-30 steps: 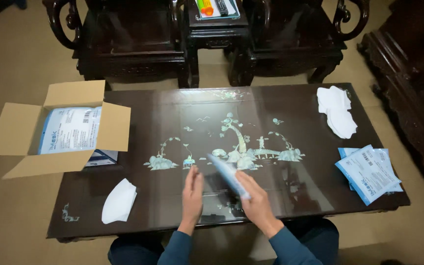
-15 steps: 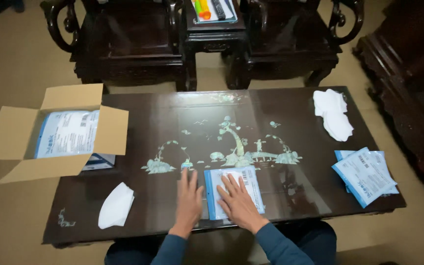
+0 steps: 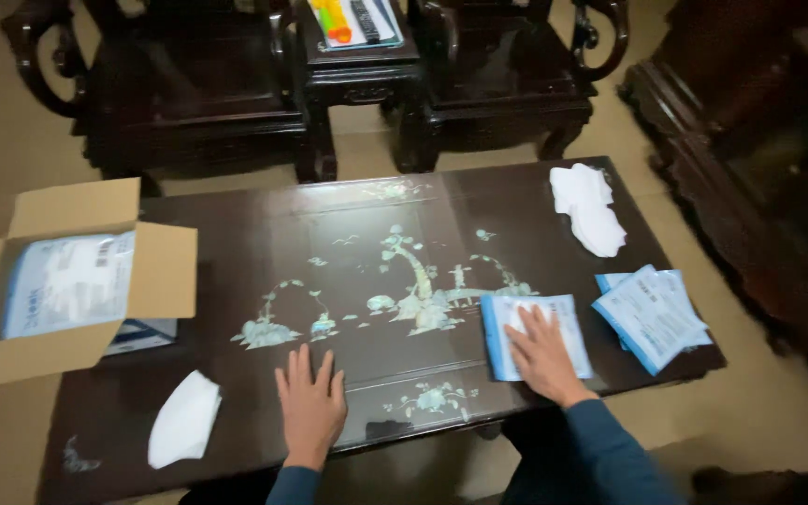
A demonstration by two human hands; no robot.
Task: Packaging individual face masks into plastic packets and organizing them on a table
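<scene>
Dark inlaid counter (image 3: 264, 252), carved chairs behind. Right hand (image 3: 542, 353) lies flat, fingers spread, on a blue-edged packet (image 3: 568, 318) (stack beside); left hand (image 3: 310, 404) rests flat, spread.

Both hands lie palm down, fingers extended. The left hand (image 3: 310, 404) rests flat near the middle of the table's near edge, fingers slightly spread and pointing toward the far edge. The right hand (image 3: 542, 353) lies flat nearer the near right corner, its blue-sleeved forearm angling back across the near edge.
</scene>
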